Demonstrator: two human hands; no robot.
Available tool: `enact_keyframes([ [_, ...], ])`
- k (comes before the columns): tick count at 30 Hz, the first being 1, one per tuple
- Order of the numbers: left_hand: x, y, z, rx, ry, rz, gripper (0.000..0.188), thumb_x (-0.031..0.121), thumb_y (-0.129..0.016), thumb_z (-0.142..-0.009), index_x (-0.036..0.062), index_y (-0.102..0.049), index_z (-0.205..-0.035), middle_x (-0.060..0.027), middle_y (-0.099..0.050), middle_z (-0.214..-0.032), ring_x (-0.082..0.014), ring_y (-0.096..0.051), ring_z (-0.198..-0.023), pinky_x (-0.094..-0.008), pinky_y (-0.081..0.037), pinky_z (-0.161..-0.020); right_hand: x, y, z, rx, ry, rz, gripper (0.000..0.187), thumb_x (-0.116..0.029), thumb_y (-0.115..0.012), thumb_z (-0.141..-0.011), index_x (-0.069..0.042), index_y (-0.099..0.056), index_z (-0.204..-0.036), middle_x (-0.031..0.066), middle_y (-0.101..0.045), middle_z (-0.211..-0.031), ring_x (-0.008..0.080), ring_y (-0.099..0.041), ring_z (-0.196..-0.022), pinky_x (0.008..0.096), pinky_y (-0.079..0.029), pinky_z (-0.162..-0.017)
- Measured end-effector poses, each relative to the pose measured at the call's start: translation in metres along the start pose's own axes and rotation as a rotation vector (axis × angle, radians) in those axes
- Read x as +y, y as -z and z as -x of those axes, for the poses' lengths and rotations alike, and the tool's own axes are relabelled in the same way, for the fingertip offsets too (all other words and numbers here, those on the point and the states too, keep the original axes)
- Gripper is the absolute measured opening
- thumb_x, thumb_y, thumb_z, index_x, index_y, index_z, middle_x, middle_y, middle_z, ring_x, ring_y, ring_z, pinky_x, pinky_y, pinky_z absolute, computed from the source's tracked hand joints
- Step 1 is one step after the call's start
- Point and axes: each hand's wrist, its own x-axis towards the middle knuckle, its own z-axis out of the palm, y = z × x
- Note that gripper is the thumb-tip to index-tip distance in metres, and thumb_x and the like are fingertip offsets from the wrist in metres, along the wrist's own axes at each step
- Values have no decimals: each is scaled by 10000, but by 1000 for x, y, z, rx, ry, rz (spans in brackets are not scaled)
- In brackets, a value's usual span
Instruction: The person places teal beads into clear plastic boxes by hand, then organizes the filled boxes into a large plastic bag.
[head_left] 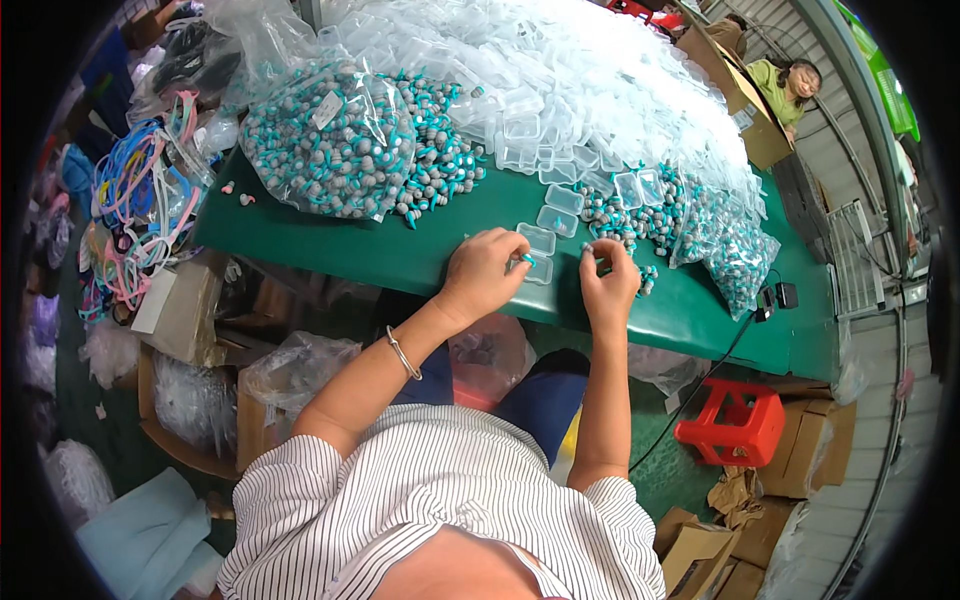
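My left hand [487, 268] is closed in a pinch on a small grey-and-teal earplug [528, 259], its teal end showing at the fingertips. It is over the left side of an open clear plastic case [537, 238] on the green table. To the right of that case, my right hand [611, 282] pinches another earplug [588, 246], mostly covered by the fingers; a grey bit shows. Just beyond, a second open case [564, 200] lies with a teal piece in its nearer half. Loose earplugs [650, 218] are piled beyond my right hand.
A bulging clear bag of earplugs [325, 140] sits at the left, smaller bags [740, 265] at the right. Clear cases [600, 80] heap up across the back of the table [400, 255]. A red stool [735, 425] stands at the right; a person [780, 90] is behind cartons.
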Motion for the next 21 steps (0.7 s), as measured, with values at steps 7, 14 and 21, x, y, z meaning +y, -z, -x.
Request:
enact_keyframes([
  [7, 3, -8, 2, 54, -75, -261, 156, 123, -718, -765, 66, -637, -886, -92, -590, -887, -301, -587, -880, -410, -475, -761, -27, -12, 30, -157, -14, -256, 133, -161, -738, -783, -85, -662, -860, 44, -639, -819, 215, -583, -772, 377, -388, -774],
  [14, 4, -5, 4, 12, -1, -288, 299, 170, -723, -754, 65, -632, -1019, -108, -596, -926, -310, -587, -916, -424, -480, -803, -31, -6, 30, -107, 203, 128, 119, -162, -692, -790, -100, -679, -891, 63, -635, -903, 262, -586, -872, 420, -370, -809],
  [21, 9, 9, 2, -146, -110, -337, 438, 238, -764, -739, 83, -617, -1121, -99, -577, -990, -289, -577, -967, -437, -464, -815, -15, -8, 9, -182, 60, 6, 155, -110, -655, -809, -60, -678, -954, 99, -638, -898, 306, -612, -852, 443, -458, -709],
])
